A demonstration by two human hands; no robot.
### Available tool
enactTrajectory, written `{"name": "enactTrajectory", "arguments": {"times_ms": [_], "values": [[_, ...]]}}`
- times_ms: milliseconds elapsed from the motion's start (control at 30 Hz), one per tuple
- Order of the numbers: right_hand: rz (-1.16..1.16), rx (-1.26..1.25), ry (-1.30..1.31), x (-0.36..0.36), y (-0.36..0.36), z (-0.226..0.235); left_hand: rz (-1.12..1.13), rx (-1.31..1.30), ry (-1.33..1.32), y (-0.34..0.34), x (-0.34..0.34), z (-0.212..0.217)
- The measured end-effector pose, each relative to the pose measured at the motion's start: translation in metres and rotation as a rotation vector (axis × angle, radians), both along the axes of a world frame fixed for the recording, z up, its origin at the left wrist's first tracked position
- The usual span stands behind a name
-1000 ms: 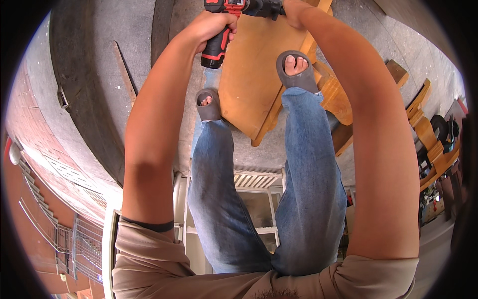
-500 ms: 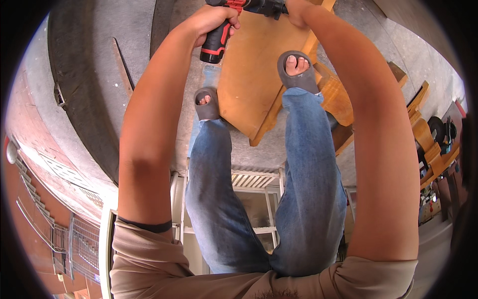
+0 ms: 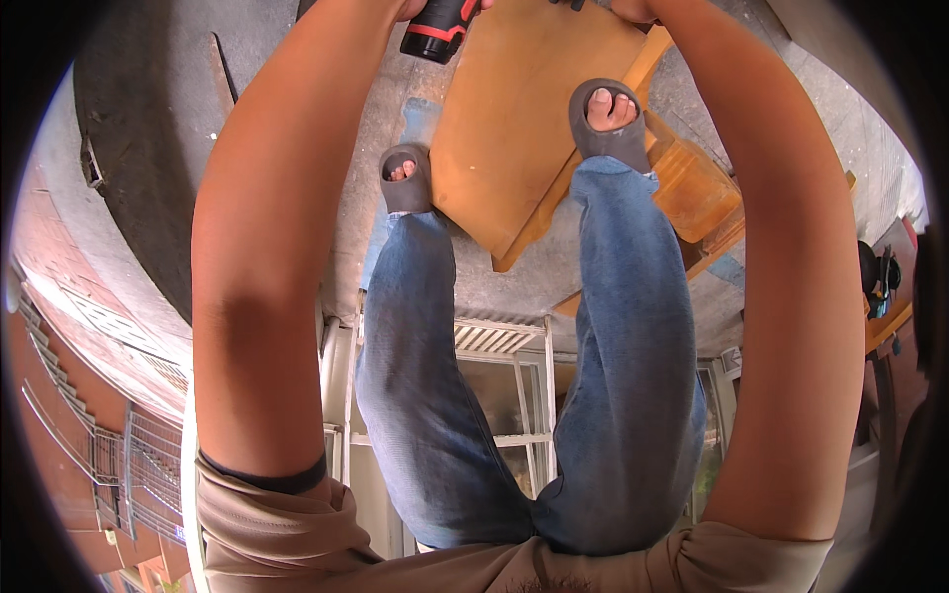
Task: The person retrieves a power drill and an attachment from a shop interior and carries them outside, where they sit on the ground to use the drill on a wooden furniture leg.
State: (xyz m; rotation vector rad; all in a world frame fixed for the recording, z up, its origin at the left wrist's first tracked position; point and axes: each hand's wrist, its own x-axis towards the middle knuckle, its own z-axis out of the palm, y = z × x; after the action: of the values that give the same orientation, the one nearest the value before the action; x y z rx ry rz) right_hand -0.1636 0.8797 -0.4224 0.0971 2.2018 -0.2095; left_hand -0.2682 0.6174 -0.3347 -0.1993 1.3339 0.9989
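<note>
At the top edge my left hand (image 3: 411, 9) is closed round the grip of a red and black cordless drill (image 3: 440, 33). Only the lower end of its grip, with the battery, shows; the rest is cut off by the frame. Further right my right hand (image 3: 638, 10) is also mostly out of view, its fingers hidden. A bit of dark tool (image 3: 567, 4) shows beside it. Below both hands lies a broad orange-brown wooden board (image 3: 514, 128) with an angled near end. My foot in a grey slide sandal (image 3: 610, 119) rests on its right part.
My other sandal (image 3: 404, 178) is at the board's left edge. More wooden pieces (image 3: 692, 193) lie to the right. A dark curved strip (image 3: 133, 198) and a thin long bar (image 3: 222, 71) are on the concrete floor at left. A white metal frame (image 3: 494, 336) stands beneath my legs.
Both hands and the drill have shifted up in the picture, so most of the drill is now out of frame. My right foot and leg appear slightly further right.
</note>
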Motion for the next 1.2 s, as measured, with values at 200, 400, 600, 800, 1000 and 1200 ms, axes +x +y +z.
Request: {"name": "enactTrajectory", "arguments": {"times_ms": [200, 400, 600, 800, 1000, 1200], "values": [[-0.003, 0.009, -0.021, 0.004, -0.005, -0.006, -0.043, -0.029, 0.084, 0.001, 0.01, 0.002], [0.002, 0.014, -0.026, 0.006, -0.006, -0.003, 0.036, -0.007, 0.081, -0.006, 0.019, -0.001], [-0.034, 0.019, -0.045, 0.015, -0.006, -0.007, 0.047, -0.02, 0.095, -0.009, 0.028, 0.0], [0.086, 0.04, -0.095, 0.012, -0.004, -0.015, 0.018, -0.03, 0.082, -0.013, 0.023, 0.001], [0.022, 0.013, -0.034, 0.018, -0.007, -0.012, 0.036, -0.059, 0.099, -0.015, 0.031, 0.003], [0.055, 0.049, -0.077, 0.017, -0.02, 0.015, 0.152, -0.042, 0.025, -0.021, 0.041, 0.006]]}}
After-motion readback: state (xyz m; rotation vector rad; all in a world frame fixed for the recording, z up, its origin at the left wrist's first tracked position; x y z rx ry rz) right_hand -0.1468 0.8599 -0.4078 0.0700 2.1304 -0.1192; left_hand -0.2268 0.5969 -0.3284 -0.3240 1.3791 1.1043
